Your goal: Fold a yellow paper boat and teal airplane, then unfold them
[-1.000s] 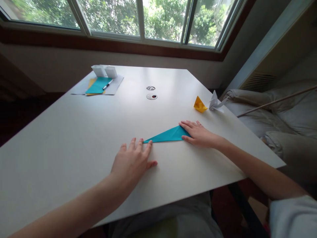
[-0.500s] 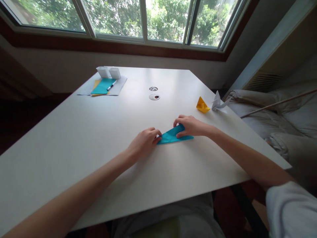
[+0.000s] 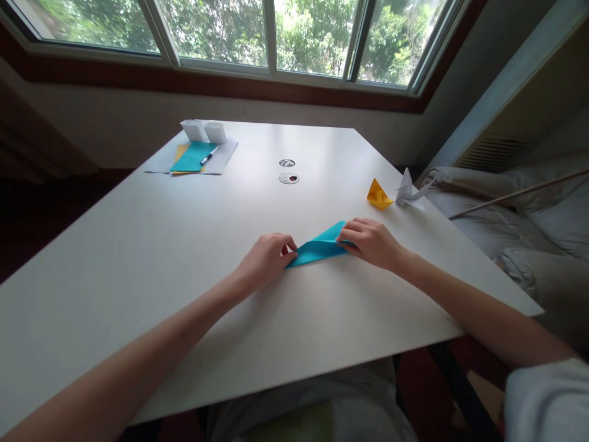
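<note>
A teal folded paper triangle lies on the white table in front of me. My left hand has its fingers curled and pinches the paper's left tip. My right hand is closed on the paper's right end, where a flap is lifted off the table. Both hands hold the same sheet between them.
A yellow paper boat and a white paper crane sit near the table's right edge. At the far left lie paper sheets with a pen and two white paper boxes. Two round cable holes mark the middle. A bed lies right.
Both hands went from lying flat on the paper's ends to gripping them. The left hand moved in to the right, and the paper's flap has been folded up.
</note>
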The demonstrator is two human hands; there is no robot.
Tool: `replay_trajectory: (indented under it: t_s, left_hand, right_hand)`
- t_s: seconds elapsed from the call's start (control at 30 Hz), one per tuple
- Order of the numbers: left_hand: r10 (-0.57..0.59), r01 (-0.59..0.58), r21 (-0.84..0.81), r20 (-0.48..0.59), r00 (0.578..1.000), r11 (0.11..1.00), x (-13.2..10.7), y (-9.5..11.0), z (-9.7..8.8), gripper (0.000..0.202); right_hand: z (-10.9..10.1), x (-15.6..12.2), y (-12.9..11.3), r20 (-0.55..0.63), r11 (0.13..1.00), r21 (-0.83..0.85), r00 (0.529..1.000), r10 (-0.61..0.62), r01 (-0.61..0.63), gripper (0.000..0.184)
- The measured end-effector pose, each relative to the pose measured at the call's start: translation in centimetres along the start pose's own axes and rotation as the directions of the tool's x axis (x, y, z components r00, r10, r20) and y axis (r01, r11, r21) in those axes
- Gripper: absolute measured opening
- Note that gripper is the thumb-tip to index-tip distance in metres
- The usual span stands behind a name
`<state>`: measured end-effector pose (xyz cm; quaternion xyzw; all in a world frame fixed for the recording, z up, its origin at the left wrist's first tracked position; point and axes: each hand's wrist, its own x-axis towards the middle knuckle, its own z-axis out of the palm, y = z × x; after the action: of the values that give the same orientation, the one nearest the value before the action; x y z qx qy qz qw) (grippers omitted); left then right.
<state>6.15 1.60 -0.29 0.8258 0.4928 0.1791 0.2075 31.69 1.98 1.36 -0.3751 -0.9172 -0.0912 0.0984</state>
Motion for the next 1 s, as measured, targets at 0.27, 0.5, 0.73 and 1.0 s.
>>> replay_trajectory:
  t_s: [0.27, 0.5, 0.73, 1.0]
  left_hand:
    - [-0.029, 0.029, -0.013, 0.009, 1.0, 0.999, 0.2, -0.3, 0.3, 0.017]
    - [0.106, -0.1, 0.157, -0.028, 0.994, 0.982, -0.3, 0.3, 0.7, 0.021]
    - [0.206, -0.242, 0.384, 0.133, 0.969, 0.891, -0.7, 0.8, 1.2, 0.038]
    - [0.18, -0.237, 0.438, 0.168, 0.969, 0.867, -0.8, 1.5, 1.1, 0.036]
  right_hand:
    - [1.4, -3.7, -0.1, -0.036, 0.984, 0.155, 0.996, -0.087, 0.092, 0.022]
    - [2.0, -3.6, 0.4, -0.03, 0.969, 0.238, 0.998, -0.059, 0.065, 0.032]
    - [2.1, -3.8, 0.7, -0.02, 0.956, 0.27, 0.994, -0.109, 0.11, 0.031]
    - [1.7, -4.4, -0.2, -0.012, 0.957, 0.24, 0.986, -0.168, 0.166, 0.032]
